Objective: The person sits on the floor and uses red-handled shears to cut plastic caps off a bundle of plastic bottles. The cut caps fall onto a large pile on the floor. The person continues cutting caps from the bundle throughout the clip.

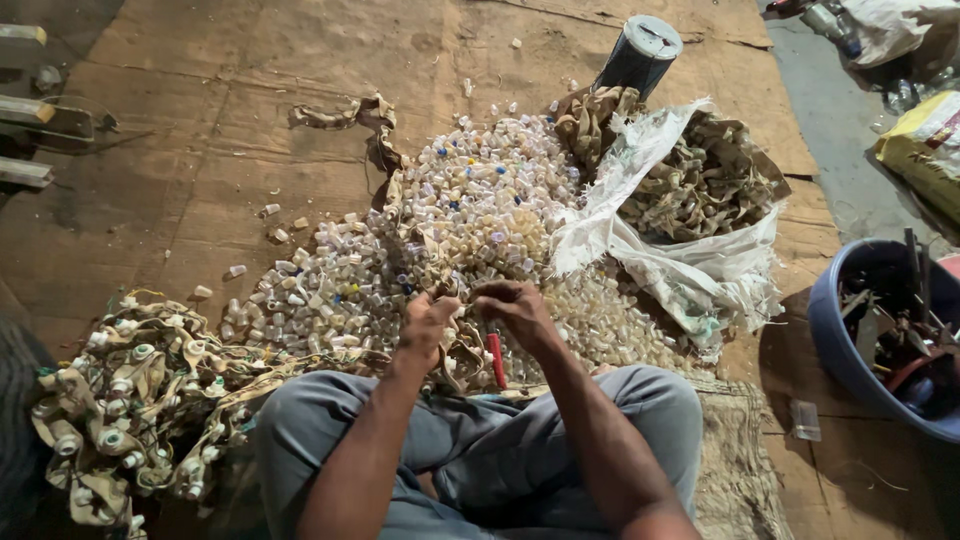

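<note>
Cardboard sheeting (250,130) covers the floor, person seated on it in grey trousers (480,440), legs folded. Centre: big heap of small clear plastic caps (480,210), some with blue or yellow tops, spreading from far centre toward the knees. Right of heap: open white woven sack (690,270) stuffed with tan strip scraps (700,180). Near left: tangled pile of tan strips with white fittings attached (130,400). Right edge: blue plastic tub (840,340) holding dark metal bits. Far centre: dark cylinder (640,55) with pale lid, lying tilted behind the sack. A loose tan strip (370,125) runs from far left of the heap down toward the hands. Left hand (428,325) and right hand (515,305) are close together just above the near edge of the heap, both curled and pinching a strip piece (462,300) between them; exact finger grip too small to tell. Red-handled tool (496,358) lies just below the right hand, by the knee.
</note>
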